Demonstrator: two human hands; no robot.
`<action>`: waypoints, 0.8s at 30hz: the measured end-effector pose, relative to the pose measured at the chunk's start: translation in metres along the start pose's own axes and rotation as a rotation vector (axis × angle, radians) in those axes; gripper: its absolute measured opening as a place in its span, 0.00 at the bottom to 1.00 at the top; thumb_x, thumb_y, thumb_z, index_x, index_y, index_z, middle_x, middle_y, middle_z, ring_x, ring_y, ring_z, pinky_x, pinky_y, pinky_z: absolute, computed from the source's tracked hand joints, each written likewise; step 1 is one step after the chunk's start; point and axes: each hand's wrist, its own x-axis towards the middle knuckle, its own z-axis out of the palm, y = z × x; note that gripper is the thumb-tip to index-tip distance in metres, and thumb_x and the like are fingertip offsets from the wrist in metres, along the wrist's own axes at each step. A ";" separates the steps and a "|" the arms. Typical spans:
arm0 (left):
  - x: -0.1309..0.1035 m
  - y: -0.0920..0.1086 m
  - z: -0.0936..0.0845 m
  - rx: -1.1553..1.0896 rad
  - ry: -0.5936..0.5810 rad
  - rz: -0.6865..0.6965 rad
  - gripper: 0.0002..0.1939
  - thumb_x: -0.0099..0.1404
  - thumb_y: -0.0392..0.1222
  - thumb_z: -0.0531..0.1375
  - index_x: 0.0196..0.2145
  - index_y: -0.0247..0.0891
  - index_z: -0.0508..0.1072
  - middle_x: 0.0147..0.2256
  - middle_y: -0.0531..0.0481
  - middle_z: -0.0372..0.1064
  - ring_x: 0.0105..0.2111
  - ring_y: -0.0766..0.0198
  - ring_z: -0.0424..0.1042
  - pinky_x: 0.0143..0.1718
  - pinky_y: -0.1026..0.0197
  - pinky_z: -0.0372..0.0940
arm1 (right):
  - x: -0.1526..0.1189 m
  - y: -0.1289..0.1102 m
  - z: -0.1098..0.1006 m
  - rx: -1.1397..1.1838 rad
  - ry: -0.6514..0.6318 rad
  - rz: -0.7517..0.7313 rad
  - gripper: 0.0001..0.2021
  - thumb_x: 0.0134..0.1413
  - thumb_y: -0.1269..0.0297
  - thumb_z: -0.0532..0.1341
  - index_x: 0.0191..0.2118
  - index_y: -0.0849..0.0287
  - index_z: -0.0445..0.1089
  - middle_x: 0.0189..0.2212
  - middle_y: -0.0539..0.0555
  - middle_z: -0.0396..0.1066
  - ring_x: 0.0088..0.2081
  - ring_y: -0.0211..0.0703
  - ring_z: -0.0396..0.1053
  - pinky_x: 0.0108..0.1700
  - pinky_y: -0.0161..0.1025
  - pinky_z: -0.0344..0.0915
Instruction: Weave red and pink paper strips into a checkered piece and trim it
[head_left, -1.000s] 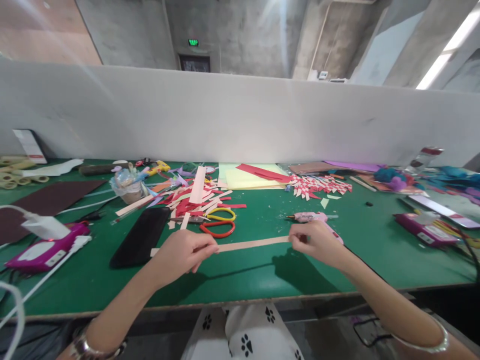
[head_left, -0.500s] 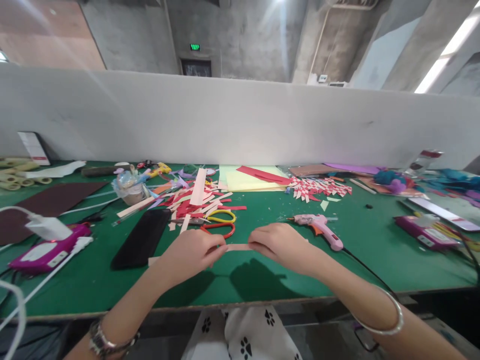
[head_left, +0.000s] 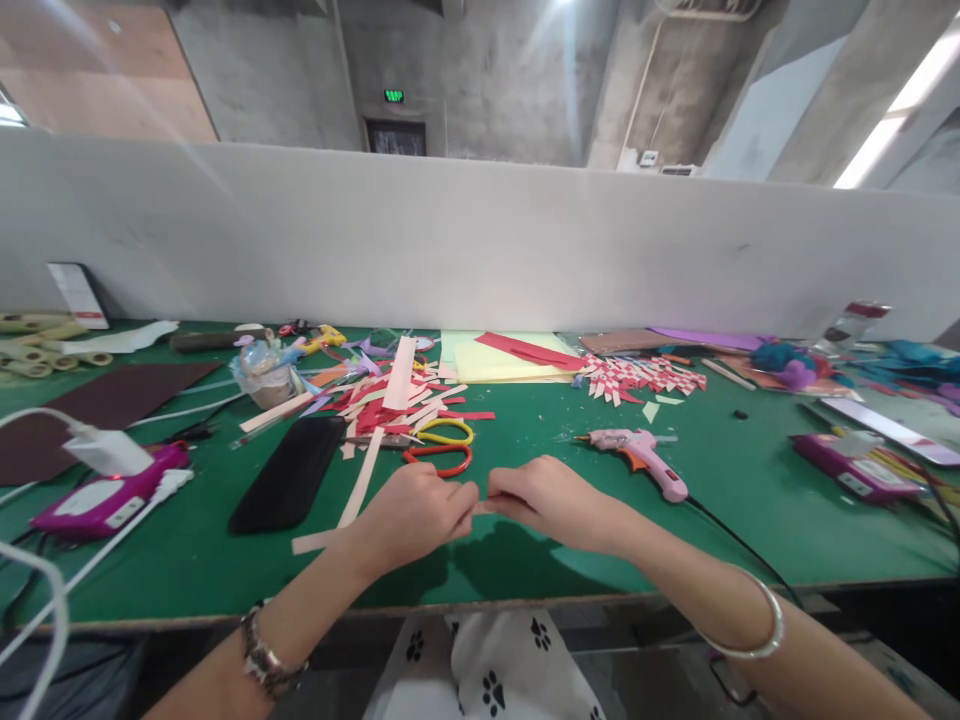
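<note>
Close together above the green table (head_left: 517,580), my left hand (head_left: 424,510) and my right hand (head_left: 551,503) pinch one narrow pale pink paper strip (head_left: 484,508). Only a short piece of it shows between the fingertips; the rest is hidden by the hands. Just beyond my left hand lie scissors (head_left: 442,432) with one yellow and one red handle loop. Two loose pale strips, one of them a longer paper strip (head_left: 362,478), rest beside my left wrist. To the right of my right hand lies a pink glue gun (head_left: 637,455) with a black cord.
Behind the scissors is a heap of red and pale paper strips (head_left: 397,395). Yellow paper sheets (head_left: 502,362) and red-white woven pieces (head_left: 637,375) lie farther back. A black phone (head_left: 289,475) and a purple power strip (head_left: 112,495) are at left. A grey partition (head_left: 480,240) stands behind.
My left hand has moved right, closer to my right hand, so less of the strip shows between them. More of the loose strips beside my left wrist is uncovered.
</note>
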 end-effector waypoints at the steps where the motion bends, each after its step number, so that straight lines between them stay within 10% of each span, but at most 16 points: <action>1: -0.002 -0.002 0.000 0.020 0.014 0.022 0.13 0.61 0.31 0.46 0.21 0.39 0.62 0.14 0.56 0.62 0.14 0.66 0.61 0.20 0.62 0.50 | -0.002 0.003 0.000 0.027 0.014 -0.001 0.11 0.59 0.65 0.53 0.26 0.59 0.62 0.17 0.45 0.56 0.20 0.31 0.51 0.24 0.31 0.43; 15: -0.072 -0.078 -0.008 0.343 -0.147 -0.147 0.14 0.62 0.34 0.48 0.21 0.39 0.66 0.13 0.53 0.62 0.14 0.62 0.62 0.19 0.61 0.50 | -0.043 0.061 -0.029 0.208 0.098 0.175 0.13 0.58 0.62 0.51 0.24 0.59 0.60 0.15 0.44 0.57 0.19 0.31 0.53 0.22 0.29 0.48; 20: -0.025 -0.040 -0.023 -0.068 -0.011 -0.394 0.15 0.67 0.42 0.44 0.38 0.36 0.68 0.37 0.45 0.72 0.36 0.60 0.70 0.35 0.61 0.61 | -0.028 0.040 -0.025 0.098 0.046 -0.014 0.10 0.59 0.64 0.51 0.29 0.59 0.65 0.19 0.46 0.61 0.21 0.31 0.55 0.25 0.30 0.49; 24: 0.009 -0.004 -0.031 -0.423 -0.256 -0.279 0.16 0.68 0.49 0.46 0.41 0.40 0.69 0.36 0.50 0.72 0.33 0.61 0.68 0.35 0.61 0.60 | -0.019 0.026 -0.023 0.109 0.021 -0.094 0.11 0.61 0.64 0.50 0.31 0.59 0.66 0.21 0.47 0.63 0.22 0.32 0.57 0.26 0.30 0.50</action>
